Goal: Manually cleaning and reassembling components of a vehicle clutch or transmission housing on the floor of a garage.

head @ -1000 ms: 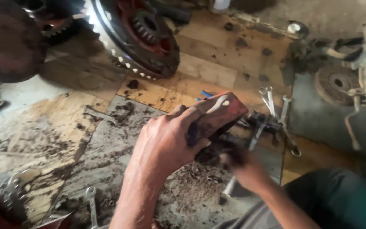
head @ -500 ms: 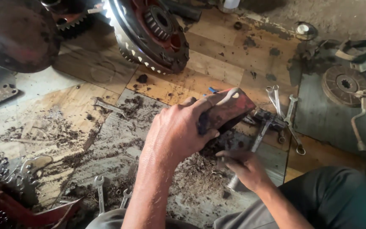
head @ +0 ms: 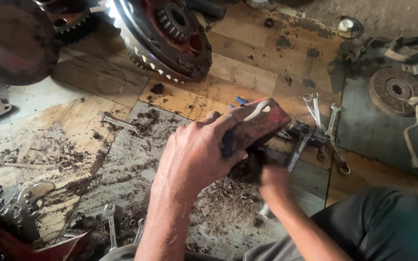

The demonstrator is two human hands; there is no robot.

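While the left hand reaches in from six o'clock with its forearm angled up, its fingers are clamped over a grimy red metal part at the centre of view. Just below, at five o'clock, the right hand is blurred beneath the part; whether it grips anything cannot be told. Wrenches lie at three o'clock, a large toothed wheel at twelve. Compared with half a second ago, the hands and part sit much the same.
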